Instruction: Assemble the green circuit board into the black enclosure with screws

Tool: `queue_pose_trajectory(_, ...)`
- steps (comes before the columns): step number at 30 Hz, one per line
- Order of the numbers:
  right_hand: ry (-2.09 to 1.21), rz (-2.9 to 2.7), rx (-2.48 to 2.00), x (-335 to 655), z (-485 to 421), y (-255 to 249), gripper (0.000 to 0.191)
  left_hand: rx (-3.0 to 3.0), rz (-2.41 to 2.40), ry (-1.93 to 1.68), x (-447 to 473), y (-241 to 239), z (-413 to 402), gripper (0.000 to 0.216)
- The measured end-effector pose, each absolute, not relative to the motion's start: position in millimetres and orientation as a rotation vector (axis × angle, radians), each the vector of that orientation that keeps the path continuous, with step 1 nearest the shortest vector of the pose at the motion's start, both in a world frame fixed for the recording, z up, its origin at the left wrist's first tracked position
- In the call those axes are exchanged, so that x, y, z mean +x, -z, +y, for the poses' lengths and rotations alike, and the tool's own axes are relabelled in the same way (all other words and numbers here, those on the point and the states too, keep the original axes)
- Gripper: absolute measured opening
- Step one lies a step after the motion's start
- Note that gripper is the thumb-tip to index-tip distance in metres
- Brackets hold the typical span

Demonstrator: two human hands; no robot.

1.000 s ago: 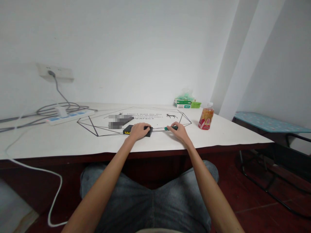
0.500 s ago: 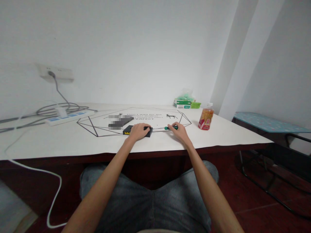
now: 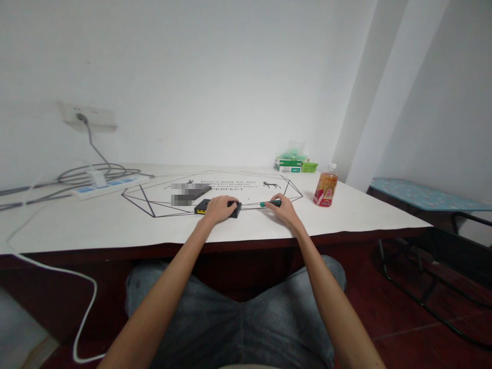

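Note:
My left hand (image 3: 220, 208) is closed over a black router (image 3: 200, 209) with yellow ports on its left side, holding it against the table. The palm and fingers hide most of its top. To the right, my right hand (image 3: 283, 209) grips a green and black screwdriver (image 3: 272, 204) by its handle. The tool lies nearly level, with its green end towards the router and apart from it; a thin shaft seems to run left, too faint to be sure. Behind the router rests a flat dark panel (image 3: 200, 192), its left part blurred out.
On the right stands a bottle of reddish drink (image 3: 326, 188). Green and white boxes (image 3: 289, 165) with a plastic bag sit by the wall. A white power strip (image 3: 111, 185) and coiled cables (image 3: 63, 177) lie at the left of the white table (image 3: 338, 220).
The fingers of my right hand have shifted on the screwdriver handle, uncovering more of its black part. My left hand and the router have stayed in place.

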State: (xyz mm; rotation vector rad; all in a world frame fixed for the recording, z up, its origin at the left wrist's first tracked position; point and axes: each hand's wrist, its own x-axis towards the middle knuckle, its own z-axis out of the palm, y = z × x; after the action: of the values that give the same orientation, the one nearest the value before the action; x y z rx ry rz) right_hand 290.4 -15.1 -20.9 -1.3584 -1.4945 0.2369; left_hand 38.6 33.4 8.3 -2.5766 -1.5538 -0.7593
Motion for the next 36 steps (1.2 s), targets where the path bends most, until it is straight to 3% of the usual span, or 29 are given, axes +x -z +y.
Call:
queue_pose_trajectory(9, -0.138, -1.514, -1.515, 288.8, -18.2, 18.0, 0.057, -2.573, -1.539, 0.759, 38.5, -7.0, 34.9, 0.037)
queue_pose_trajectory(14, -0.260, -1.503, -1.371, 288.9, -18.2, 18.0, 0.045, -2.575, -1.536, 0.765, 38.2, -6.0, 35.8, 0.036)
queue_pose_trajectory(18, -0.359, -1.443, -1.348, 290.1, -18.1, 19.9, 0.049, -2.576, -1.538, 0.772, 38.8, -6.0, 35.6, 0.036)
queue_pose_trajectory(24, -0.157, -1.500, -1.474, 287.6, -21.8, 15.4, 0.053, -2.578, -1.538, 0.774, 38.9, -6.0, 36.2, 0.035)
queue_pose_trajectory(28, -0.221, -1.512, -1.373, 289.2, -20.5, 17.5, 0.041, -2.576, -1.541, 0.783, 38.6, -5.7, 36.2, 0.035)
queue_pose_trajectory(36, -0.195, -1.474, -1.450, 289.5, -19.0, 18.3, 0.048, -2.580, -1.534, 0.788, 39.2, -6.6, 35.5, 0.035)
